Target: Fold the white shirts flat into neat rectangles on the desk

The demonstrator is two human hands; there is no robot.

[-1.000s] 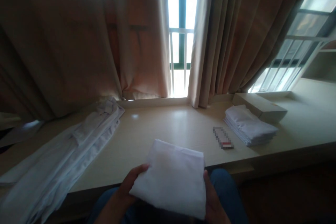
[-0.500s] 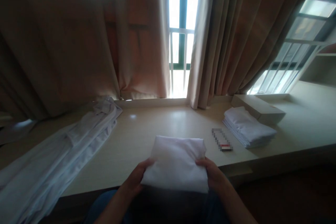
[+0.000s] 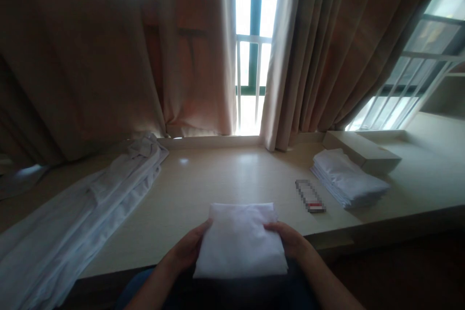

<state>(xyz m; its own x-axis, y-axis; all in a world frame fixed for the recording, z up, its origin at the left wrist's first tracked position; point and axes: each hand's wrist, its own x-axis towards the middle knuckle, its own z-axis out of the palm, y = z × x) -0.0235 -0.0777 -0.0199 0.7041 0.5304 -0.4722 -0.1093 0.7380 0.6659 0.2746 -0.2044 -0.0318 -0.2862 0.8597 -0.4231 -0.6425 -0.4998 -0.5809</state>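
A folded white garment (image 3: 240, 242) lies flat between my hands at the front edge of the table. Gripping its left side is my left hand (image 3: 191, 246), thumb on top and the other fingers hidden beneath the cloth. My right hand (image 3: 288, 238) pinches the opposite side the same way, its thumb over the upper face. To the right rests a stack of folded white garments (image 3: 347, 177). Long white garments (image 3: 90, 203), laid out in a pile, stretch along the left side and hang over the near edge.
A pixelated, phone-like flat object (image 3: 310, 196) lies between the held garment and the stack. Behind the stack sits a pale box (image 3: 363, 150). Brown curtains (image 3: 196, 58) and a barred window (image 3: 250, 68) rise along the back of the table (image 3: 203, 169).
The folded garment and both hands have come down slightly toward my body, and the cloth's far edge sits lower in view. The grip is kept. The view has shifted a little.
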